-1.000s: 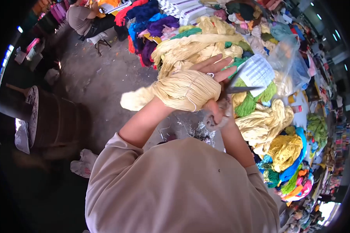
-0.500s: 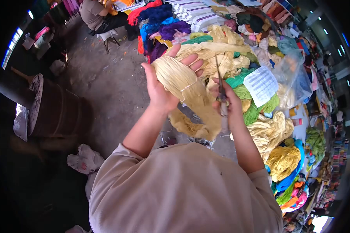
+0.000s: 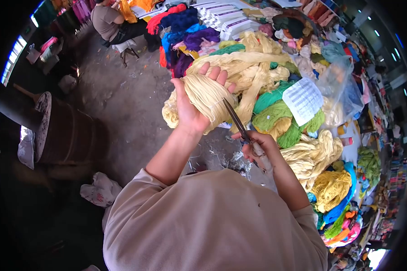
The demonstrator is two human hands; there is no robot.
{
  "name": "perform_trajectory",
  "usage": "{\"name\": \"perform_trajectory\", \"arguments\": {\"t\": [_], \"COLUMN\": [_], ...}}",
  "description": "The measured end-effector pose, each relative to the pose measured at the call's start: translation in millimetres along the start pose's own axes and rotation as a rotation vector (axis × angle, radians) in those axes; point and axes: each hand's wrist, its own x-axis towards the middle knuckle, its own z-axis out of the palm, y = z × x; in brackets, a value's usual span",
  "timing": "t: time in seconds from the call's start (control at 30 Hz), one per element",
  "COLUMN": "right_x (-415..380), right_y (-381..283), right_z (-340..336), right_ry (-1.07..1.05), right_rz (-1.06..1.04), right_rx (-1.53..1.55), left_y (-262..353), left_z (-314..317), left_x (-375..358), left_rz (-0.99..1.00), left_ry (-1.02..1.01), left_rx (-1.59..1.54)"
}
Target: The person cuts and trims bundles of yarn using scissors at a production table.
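A cream skein of yarn (image 3: 206,95) lies across the palm of my left hand (image 3: 191,115), thumb raised on one side and fingers showing beyond it. More of the same yarn bulges out to the left behind the wrist. My right hand (image 3: 263,147) grips a pair of long dark scissors (image 3: 238,121) by handles wrapped in something whitish. The blades look closed together, and their tip overlaps the right edge of the skein, close by a thin tie around the strands.
Heaped yarn (image 3: 267,65) in cream, green and other colours covers the table ahead and to my right. A printed sheet (image 3: 303,100) rests on green yarn. A rusty drum (image 3: 68,131) stands left, near a white plastic bag (image 3: 100,189). Another person (image 3: 107,21) sits at the far left.
The loose yarn that hung between my arms has swung to the left behind my left hand. The scissors have dropped lower and tilted, their tip now at the skein.
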Motion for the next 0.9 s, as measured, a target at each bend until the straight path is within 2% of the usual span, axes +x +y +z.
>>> {"name": "perform_trajectory", "arguments": {"t": [0.1,0.2,0.3,0.37,0.4,0.47,0.5,0.57,0.63,0.73,0.8,0.83,0.9], "right_x": [5.8,5.0,3.3,17.3,7.9,41.0,50.3,52.8,52.0,45.2,39.2,36.3,30.4], "right_y": [-0.2,-1.4,-0.9,2.9,-15.9,-2.5,-8.6,-12.8,-11.1,-9.0,-5.6,-3.5,-0.7], "right_z": [-1.4,4.5,10.5,7.9,25.0,18.7,17.2,24.1,21.3,6.8,-3.6,-6.4,-11.1], "right_ry": [-0.073,-0.069,-0.032,-0.097,0.055,0.146,0.122,0.084,0.169,0.221,0.251,0.273,0.357], "right_rz": [0.002,-0.074,-0.228,-0.412,-0.345,-0.904,-0.912,-0.848,-0.838,-0.891,-0.899,-0.937,-0.990], "right_rx": [-0.026,-0.197,-0.071,0.173,0.318,-0.232,-0.235,-0.152,-0.180,-0.123,-0.109,-0.097,-0.087], "left_y": [0.3,4.1,15.4,16.0,17.3,11.8,8.2,4.5,5.5,14.0,24.2,20.7,32.2], "left_z": [-3.5,-2.5,-8.6,-3.3,-5.5,1.5,1.3,0.0,3.3,2.8,-2.2,-3.4,-2.1], "left_x": [-1.6,-4.2,-2.0,-2.8,-1.8,-3.4,-3.1,-1.1,-1.2,1.8,4.4,7.5,15.3], "left_rz": [0.002,0.010,-0.018,-0.012,-0.035,-0.075,-0.102,-0.191,-0.242,0.166,0.179,0.126,-0.096], "left_ry": [0.009,-0.021,0.028,0.097,0.062,0.057,0.061,-0.060,-0.074,-0.217,-0.221,-0.260,-0.419], "left_rx": [0.066,0.119,0.048,0.108,0.113,0.201,0.212,0.247,0.279,1.116,1.127,0.773,0.255]}}
